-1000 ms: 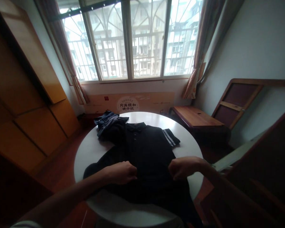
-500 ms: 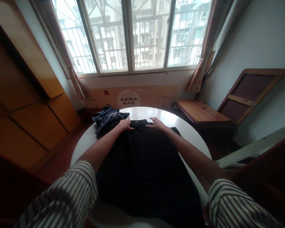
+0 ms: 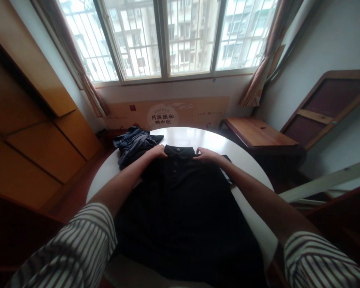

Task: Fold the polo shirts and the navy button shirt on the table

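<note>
A black shirt (image 3: 186, 200) with a buttoned placket is spread over the round white table (image 3: 252, 176), its collar (image 3: 180, 151) at the far side and its hem toward me. My left hand (image 3: 158, 153) is closed on the cloth at the left of the collar, with part of the fingers hidden. At the collar's right end, my right hand (image 3: 209, 155) pinches the shirt between thumb and bent fingers. Just left of my left hand lies a crumpled heap of dark blue and grey clothes (image 3: 135, 144).
Behind the table, a printed cardboard panel (image 3: 186, 114) leans below the barred window (image 3: 187, 40). A low wooden table (image 3: 258, 132) stands at the right, beside a framed wooden panel (image 3: 318, 108). Yellow-brown cabinets (image 3: 45, 152) line the left wall.
My hands have moved slightly apart, and the collar now lies straighter and wider between them. My right hand's fingers have closed in on the cloth. The view has tilted down a little.
</note>
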A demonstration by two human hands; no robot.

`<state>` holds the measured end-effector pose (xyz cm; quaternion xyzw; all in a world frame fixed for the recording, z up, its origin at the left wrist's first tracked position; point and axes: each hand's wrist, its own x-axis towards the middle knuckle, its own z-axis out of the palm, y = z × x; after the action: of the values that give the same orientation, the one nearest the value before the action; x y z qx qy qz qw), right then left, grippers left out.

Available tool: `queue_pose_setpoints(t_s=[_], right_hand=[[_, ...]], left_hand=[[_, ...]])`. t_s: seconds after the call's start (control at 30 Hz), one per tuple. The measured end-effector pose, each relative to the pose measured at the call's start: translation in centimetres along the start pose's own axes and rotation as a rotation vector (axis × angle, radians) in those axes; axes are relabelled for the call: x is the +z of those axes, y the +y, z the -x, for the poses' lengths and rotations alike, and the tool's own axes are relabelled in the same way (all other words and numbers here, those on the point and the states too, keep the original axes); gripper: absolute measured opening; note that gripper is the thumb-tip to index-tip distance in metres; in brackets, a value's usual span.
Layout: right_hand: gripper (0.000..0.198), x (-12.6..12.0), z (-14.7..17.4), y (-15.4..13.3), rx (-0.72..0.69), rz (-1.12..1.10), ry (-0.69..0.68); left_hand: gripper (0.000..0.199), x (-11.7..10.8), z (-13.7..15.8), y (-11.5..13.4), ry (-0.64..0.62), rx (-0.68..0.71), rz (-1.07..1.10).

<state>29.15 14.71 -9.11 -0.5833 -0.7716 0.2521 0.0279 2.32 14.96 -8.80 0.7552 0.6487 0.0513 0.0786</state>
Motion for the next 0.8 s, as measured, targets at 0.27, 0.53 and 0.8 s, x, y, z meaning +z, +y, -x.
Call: queue_pose_setpoints(t_s=[0.27,0.53,0.8], right_hand=[[0.032,0.2,3.0,0.0,-0.044,0.060,0.337],[0.040,-5.8,-2.6,-2.9,-0.101,0.084,0.613],[0.040,4.0,11.4,-1.1,-0.523,0.117,0.310]], left_hand=[[0.031,-0.5,3.2,-0.4,0.434,0.256,0.225],[0.047,-3.4,-3.4,1.3,0.631,0.210,0.339],[0.035,0.9,13.0,2.2,0.237,0.648,0.194]])
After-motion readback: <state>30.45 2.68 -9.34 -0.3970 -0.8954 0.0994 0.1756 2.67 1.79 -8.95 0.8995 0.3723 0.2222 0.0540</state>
